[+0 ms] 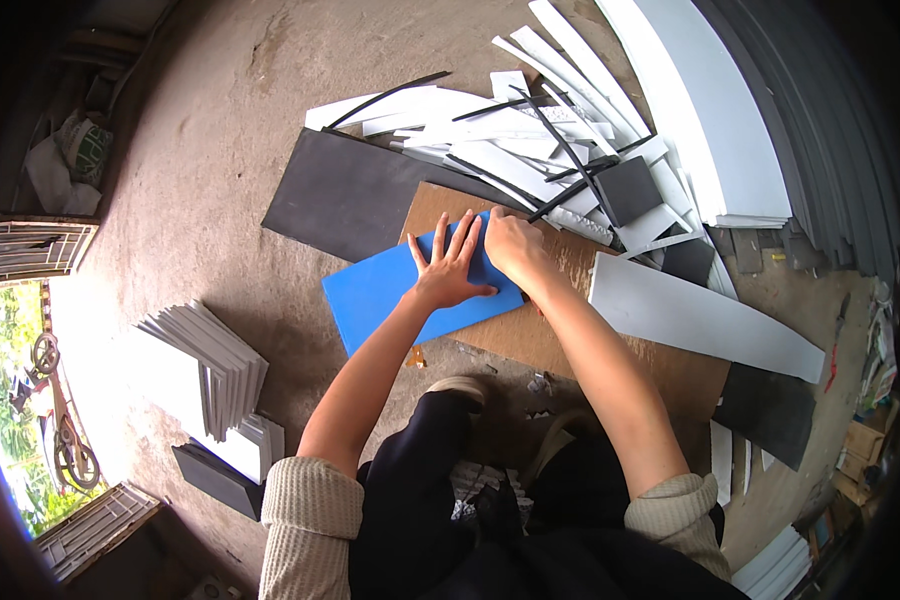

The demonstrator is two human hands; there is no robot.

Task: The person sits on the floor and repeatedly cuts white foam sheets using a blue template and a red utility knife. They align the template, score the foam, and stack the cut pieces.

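The blue sheet (390, 290) looks like smooth matt foam or plastic, lying on a rough brown fibreboard panel (570, 330), with matt dark grey sheet (340, 195) to the far left, smooth white offcuts (530, 150) beyond, and rough bare concrete floor (200, 130).

Single head-worn fisheye view, steeply downward and close over a floor-level brown board (530, 335), edges bowed.

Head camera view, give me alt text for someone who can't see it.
A person presses their left hand flat on a blue sheet lying on a brown board, the right hand closed at the sheet's far edge. White and black offcut strips pile up beyond; stacked white panels sit at the left.
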